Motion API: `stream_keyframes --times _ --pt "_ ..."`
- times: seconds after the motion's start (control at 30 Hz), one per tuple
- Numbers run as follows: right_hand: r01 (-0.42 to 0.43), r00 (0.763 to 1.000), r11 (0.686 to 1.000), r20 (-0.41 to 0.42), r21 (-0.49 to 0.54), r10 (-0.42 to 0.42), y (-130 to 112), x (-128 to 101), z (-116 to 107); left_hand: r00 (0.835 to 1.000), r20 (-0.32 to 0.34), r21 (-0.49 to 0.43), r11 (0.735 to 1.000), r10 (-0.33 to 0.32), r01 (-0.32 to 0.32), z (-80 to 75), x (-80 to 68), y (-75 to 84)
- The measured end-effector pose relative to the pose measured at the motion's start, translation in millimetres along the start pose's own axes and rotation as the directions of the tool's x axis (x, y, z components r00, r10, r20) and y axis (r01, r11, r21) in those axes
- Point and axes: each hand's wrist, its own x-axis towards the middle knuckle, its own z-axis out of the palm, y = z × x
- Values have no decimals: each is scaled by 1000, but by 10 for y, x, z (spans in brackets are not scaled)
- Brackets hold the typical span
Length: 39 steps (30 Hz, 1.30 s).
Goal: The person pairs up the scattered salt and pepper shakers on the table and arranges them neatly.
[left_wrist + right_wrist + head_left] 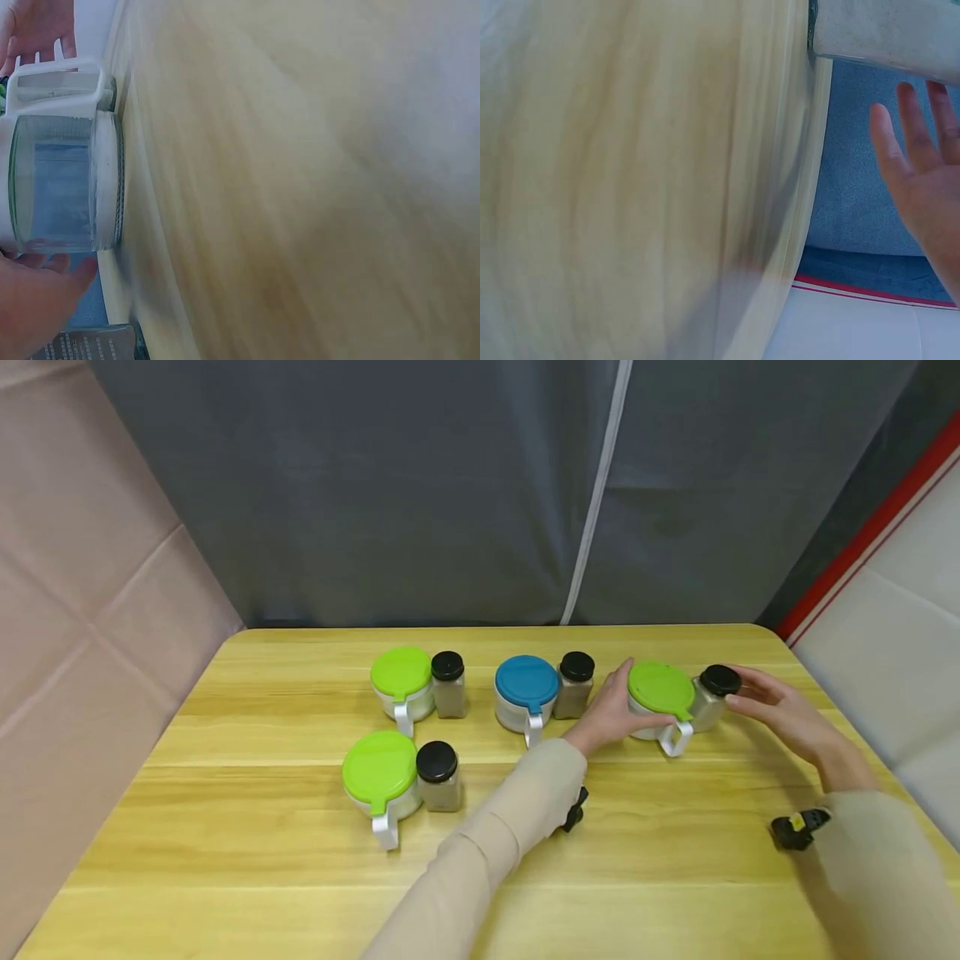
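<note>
A pale wooden counter is set against a dark grey curtain, with a padded wall to the left. Four lidded pots are seen on it, each paired with a black-capped spice jar. At the far right, the green-lidded pot is touched on its left side by the left hand, whose fingers are nearly straight and laid against the wall rather than wrapped round it. Just beside it, on its right, stands the spice jar, upright, its long axis vertical. The right hand is held just right of the jar, fingers relaxed and spread toward the cap; whether the cap is actually touched cannot be told. The pot's white handle is pointed toward the person.
</note>
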Motion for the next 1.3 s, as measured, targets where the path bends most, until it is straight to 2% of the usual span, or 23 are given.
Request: stream_keyframes --times 0.3,0.47,0.7,0.83,1.07,1.3 --pt "31 999 999 25 24 -32 -59 43 28 1000 -8 12 1000 -13 13 33 37 -4" --pt "46 999 998 5 52 -46 -84 74 53 999 -39 25 999 22 -21 32 38 -13" --pt "70 998 990 -8 122 -70 -77 99 88 993 -95 94 993 76 -67 43 35 -27" --pt "65 998 994 -18 90 -64 -78 92 96 990 -106 104 991 90 -79 50 11 -33" --pt "43 999 999 -33 1 -43 -92 74 95 990 -80 113 988 115 -106 70 -44 -28" --pt "45 997 999 -62 -1 -45 -76 32 83 989 -50 108 985 142 -136 90 -128 -5"
